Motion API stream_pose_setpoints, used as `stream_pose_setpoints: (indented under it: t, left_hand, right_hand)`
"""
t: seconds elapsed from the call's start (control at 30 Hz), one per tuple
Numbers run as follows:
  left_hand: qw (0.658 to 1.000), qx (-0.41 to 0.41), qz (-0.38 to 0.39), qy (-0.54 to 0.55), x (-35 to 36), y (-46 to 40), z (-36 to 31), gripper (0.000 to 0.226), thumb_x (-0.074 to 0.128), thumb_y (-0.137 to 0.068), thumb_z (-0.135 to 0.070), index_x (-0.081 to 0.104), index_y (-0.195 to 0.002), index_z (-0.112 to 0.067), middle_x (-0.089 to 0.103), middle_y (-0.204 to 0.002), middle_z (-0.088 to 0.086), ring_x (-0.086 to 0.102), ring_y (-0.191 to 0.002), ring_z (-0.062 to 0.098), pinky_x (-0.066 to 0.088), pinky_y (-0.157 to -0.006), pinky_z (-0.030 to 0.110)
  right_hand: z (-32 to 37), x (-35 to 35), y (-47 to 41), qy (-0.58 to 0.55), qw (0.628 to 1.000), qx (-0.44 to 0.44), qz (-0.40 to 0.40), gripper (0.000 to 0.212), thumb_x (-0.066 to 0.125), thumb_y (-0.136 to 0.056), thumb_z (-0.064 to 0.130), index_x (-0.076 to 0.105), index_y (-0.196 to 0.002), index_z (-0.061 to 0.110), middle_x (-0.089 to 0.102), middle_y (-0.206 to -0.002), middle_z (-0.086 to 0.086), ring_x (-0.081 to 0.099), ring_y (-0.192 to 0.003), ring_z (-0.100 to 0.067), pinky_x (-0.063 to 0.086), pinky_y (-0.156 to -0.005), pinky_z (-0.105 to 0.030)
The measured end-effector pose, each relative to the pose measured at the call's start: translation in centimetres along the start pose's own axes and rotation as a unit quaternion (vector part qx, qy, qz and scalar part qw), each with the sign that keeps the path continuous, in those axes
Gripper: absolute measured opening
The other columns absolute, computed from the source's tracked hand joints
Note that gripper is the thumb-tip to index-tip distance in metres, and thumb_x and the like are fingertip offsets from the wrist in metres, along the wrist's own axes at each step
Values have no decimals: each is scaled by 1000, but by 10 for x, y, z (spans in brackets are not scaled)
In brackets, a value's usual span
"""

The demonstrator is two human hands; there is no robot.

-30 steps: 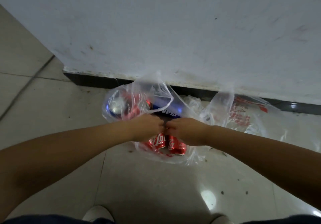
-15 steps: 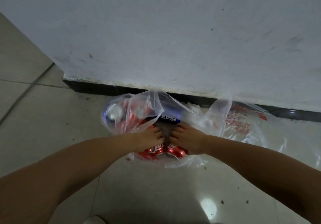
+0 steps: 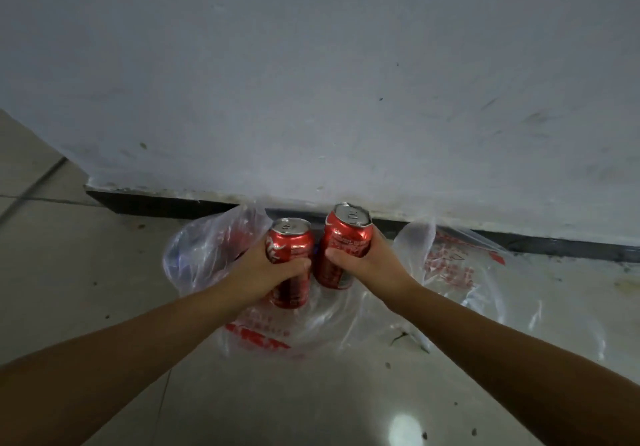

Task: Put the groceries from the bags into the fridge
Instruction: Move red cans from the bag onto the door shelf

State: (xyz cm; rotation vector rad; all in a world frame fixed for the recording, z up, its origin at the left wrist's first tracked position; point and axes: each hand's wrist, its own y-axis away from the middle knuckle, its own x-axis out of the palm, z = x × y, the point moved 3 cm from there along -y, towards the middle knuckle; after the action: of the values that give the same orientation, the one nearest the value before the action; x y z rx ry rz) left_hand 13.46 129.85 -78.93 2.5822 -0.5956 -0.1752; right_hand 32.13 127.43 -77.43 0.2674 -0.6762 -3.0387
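Observation:
My left hand [image 3: 263,272] grips a red cola can [image 3: 290,248] upright, above a clear plastic bag [image 3: 201,255] on the floor. My right hand [image 3: 367,262] grips a second red cola can [image 3: 343,237], held slightly higher and tilted a little. More cans show faintly red and blue through the left bag's film. A second clear bag with red print [image 3: 457,265] lies to the right, against the wall's base.
A white wall [image 3: 311,82] with a dark skirting strip [image 3: 156,203] stands right behind the bags. Pale glossy floor tiles [image 3: 311,393] spread toward me, with a light reflection at lower right. No fridge is in view.
Both hands were down inside the bag among the cans. Now each has lifted a red cola can out, and the view has moved closer and higher.

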Motion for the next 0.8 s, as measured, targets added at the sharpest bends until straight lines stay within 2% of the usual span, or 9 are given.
stream_pose_setpoints:
  t: [0.1, 0.13, 0.2, 0.23, 0.33, 0.43, 0.53, 0.7, 0.8]
  left_hand:
    - [992, -33, -98, 71, 8, 3, 4, 48, 76, -75, -32, 53, -118, -33, 62, -116, -6, 56, -110, 15, 42, -99, 39]
    - [987, -50, -126, 85, 11, 8, 4, 54, 77, -72, -37, 52, -119, -32, 61, -117, -5, 56, -111, 17, 41, -101, 43]
    - [982, -81, -131, 106, 21, 23, 3, 71, 78, -60, -50, 50, -123, -33, 60, -119, -4, 56, -113, 21, 42, -101, 52]
    - [983, -92, -119, 108, 26, 32, 1, 70, 78, -62, -48, 48, -123, -33, 59, -118, -4, 55, -113, 22, 42, -101, 53]
    - [986, -121, -97, 69, 32, 60, -20, 48, 72, -79, -24, 48, -120, -30, 59, -110, -9, 55, -113, 20, 41, -102, 45]
    - [985, -128, -108, 45, 30, 90, -60, 54, 73, -78, -18, 47, -124, -28, 59, -113, -8, 54, -113, 16, 40, -97, 37]
    - [982, -137, -129, 24, 28, 121, -110, 52, 74, -78, -19, 43, -116, -33, 54, -100, -19, 50, -105, 10, 40, -99, 39]
    - [983, -142, -116, -1, 35, 178, -209, 55, 77, -74, -25, 50, -121, -30, 63, -113, -7, 57, -112, 16, 41, -103, 43]
    - [985, -124, -120, -9, 46, 212, -280, 49, 76, -75, -20, 51, -115, -34, 63, -104, -12, 58, -106, 13, 42, -101, 39]
  right_hand:
    - [-2, 0, 7, -59, 994, 53, -68, 60, 77, -77, 19, 47, -129, 22, 61, -116, 6, 58, -107, -6, 46, -88, -23]
    - [-3, 0, 14, -75, 991, 72, -88, 57, 76, -77, 19, 48, -127, 23, 62, -114, 8, 58, -105, -5, 46, -90, -26]
    - [-4, -1, 32, -86, 986, 107, -95, 54, 75, -78, 19, 48, -124, 26, 60, -112, 11, 57, -102, -2, 45, -94, -30]
    - [-3, -3, 43, -75, 986, 122, -91, 55, 75, -77, 21, 47, -124, 26, 60, -114, 11, 57, -105, -4, 44, -97, -33]
    - [14, -7, 76, -54, 984, 150, -74, 60, 76, -76, 21, 44, -126, 26, 58, -119, 9, 54, -110, -8, 43, -97, -35]
    - [47, -14, 106, -71, 980, 173, -68, 63, 76, -77, 17, 43, -131, 20, 59, -121, 3, 55, -108, -11, 43, -91, -31]
    - [92, -23, 133, -76, 979, 179, -66, 67, 76, -77, 18, 42, -134, 19, 59, -124, 0, 56, -113, -16, 44, -92, -33]
    - [191, -44, 184, -82, 978, 177, -74, 64, 76, -76, 22, 44, -132, 18, 62, -120, -1, 59, -111, -17, 48, -91, -34]
    - [253, -61, 219, -93, 977, 170, -88, 58, 77, -76, 21, 49, -127, 17, 65, -116, -1, 62, -107, -15, 49, -96, -38]
